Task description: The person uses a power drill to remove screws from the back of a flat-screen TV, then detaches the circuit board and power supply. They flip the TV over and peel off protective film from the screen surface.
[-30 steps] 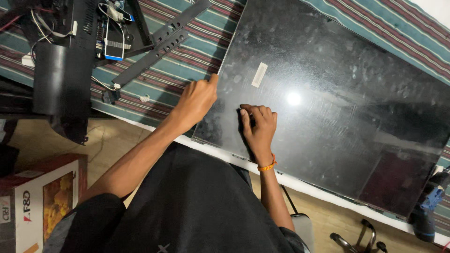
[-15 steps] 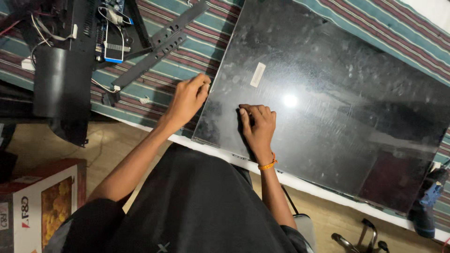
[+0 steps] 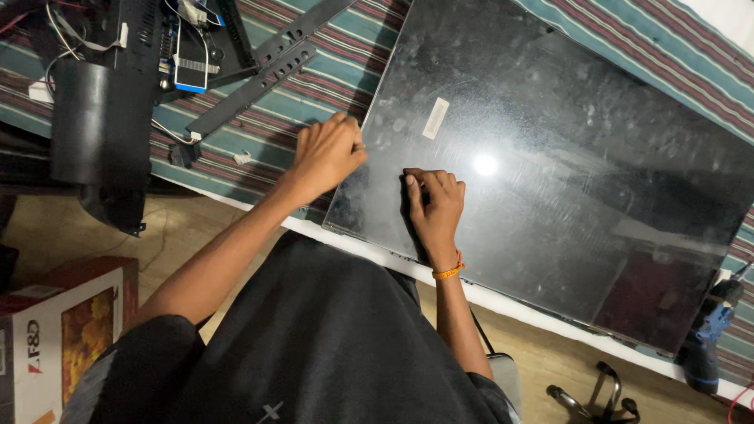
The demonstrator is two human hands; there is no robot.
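A large black flat panel [image 3: 565, 180] with a dusty, glossy face lies flat on a striped cloth [image 3: 338, 71]. A small white sticker [image 3: 435, 118] sits on its upper left part. My left hand [image 3: 330, 153] is curled at the panel's left edge, fingers closed around the rim. My right hand [image 3: 433, 206] rests on the panel's face near the front left corner, fingers bent, fingertips pressing on the surface. An orange band is on that wrist.
Two black slotted metal brackets [image 3: 251, 82] lie on the cloth left of the panel, beside a black stand part [image 3: 94, 126] and loose cables. A cardboard box [image 3: 63, 330] stands on the floor at lower left. A blue tool [image 3: 707, 338] lies at the panel's right corner.
My left hand has drawn its outstretched fingers in and now curls tightly at the panel's left edge. My right hand has stayed in place.
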